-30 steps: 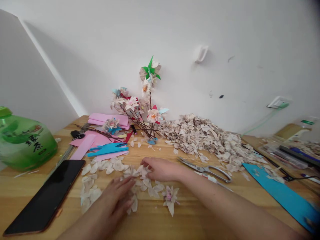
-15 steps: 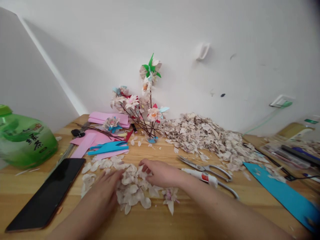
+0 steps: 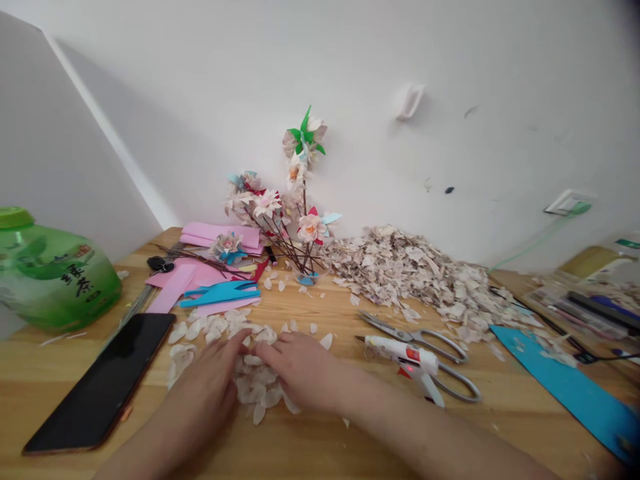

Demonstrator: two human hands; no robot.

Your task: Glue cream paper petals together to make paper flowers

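Note:
My left hand (image 3: pixel 213 373) lies on the left part of a loose pile of pale petals (image 3: pixel 257 390), fingers curled toward the middle. From the right, my right hand (image 3: pixel 300 363) reaches onto the same pile, its fingertips close to those of my left hand. Whatever lies under the fingers of either hand is hidden. More petals (image 3: pixel 220 325) spread behind and left of the hands. Right of my right hand are a white glue gun (image 3: pixel 403 353) with a small red light and metal scissors (image 3: pixel 443 339).
Behind stand paper flowers (image 3: pixel 311 228) on twigs, with a heap of dry flakes (image 3: pixel 415 267) beside them. At left are a black phone (image 3: pixel 103 387), a green bottle (image 3: pixel 55 277) and pink paper (image 3: pixel 173 288). A blue strip (image 3: pixel 560 387) lies at right.
My right hand has moved left and down over the petals, nearer my left hand. It uncovers the glue gun's handle, and its forearm now covers where a small flower lay.

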